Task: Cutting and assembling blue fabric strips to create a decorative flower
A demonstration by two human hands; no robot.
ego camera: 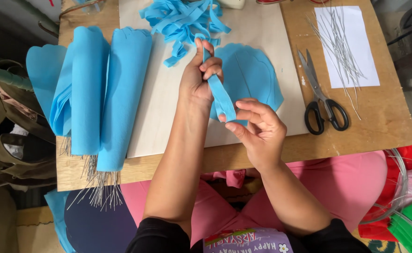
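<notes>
Head view: both hands work over the middle of the wooden table [384, 122], above a pale board [168, 107] laid on it. Left hand [197, 77] is closed w/ fingers curled round the upper end of a blue paper strip [221, 96], thumb pointing up toward the far edge. Right hand [257, 129] is part closed, thumb & forefinger pinching the strip's lower end, other fingers loosely bent. Strip runs taut-ish btwn the two hands, slanting down toward the near edge, held clear of the board.

Just under the hands lies a stack of blue scalloped paper petals [255, 77], flat on the board, right of centre. At the far edge, a loose tangle of more blue strips [180, 21]. Along the table's left side lie two rolled bundles of blue paper [105, 93], side by side, w/ thin wire ends [100, 187] sticking out past the near-left corner. Toward the right edge: black-handled scissors [320, 96], blades pointing to the far edge, and just beyond them a white sheet [346, 47] carrying a heap of thin silver wires [337, 37] near the far-right corner.

Person sits at the near edge in pink trousers [346, 182], black sleeves
</notes>
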